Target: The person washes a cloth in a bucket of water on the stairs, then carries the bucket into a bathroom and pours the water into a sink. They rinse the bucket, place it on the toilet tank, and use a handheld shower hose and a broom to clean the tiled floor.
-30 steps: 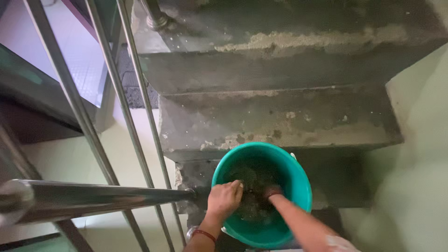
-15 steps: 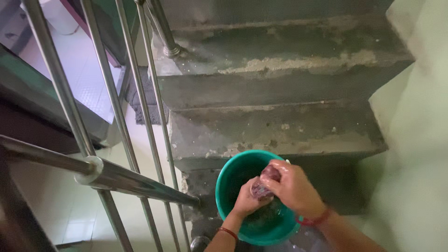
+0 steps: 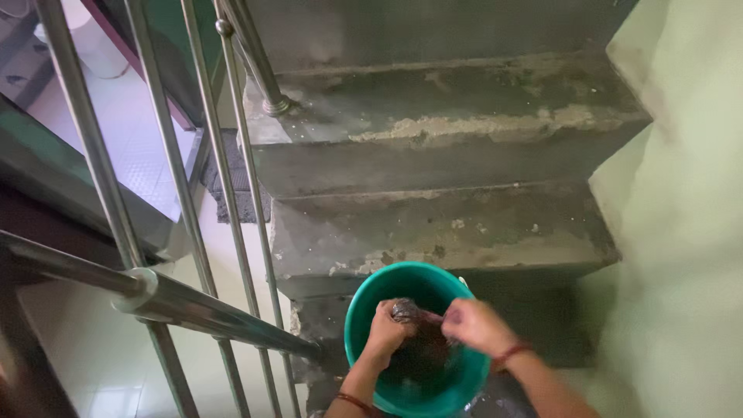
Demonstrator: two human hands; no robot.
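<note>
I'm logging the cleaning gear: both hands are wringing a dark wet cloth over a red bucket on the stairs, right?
Not quite. The head view shows the bucket is teal green, not red. The rest holds: the left hand and right hand grip the dark wet cloth over it, on the stairs.

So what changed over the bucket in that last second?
Both hands, left hand and right hand, came up out of the green bucket holding a dark wet cloth, now stretched between them. Bucket, steps and railing unchanged.

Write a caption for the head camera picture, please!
Both hands wring a dark wet cloth over a green bucket on grey stairs.
</note>
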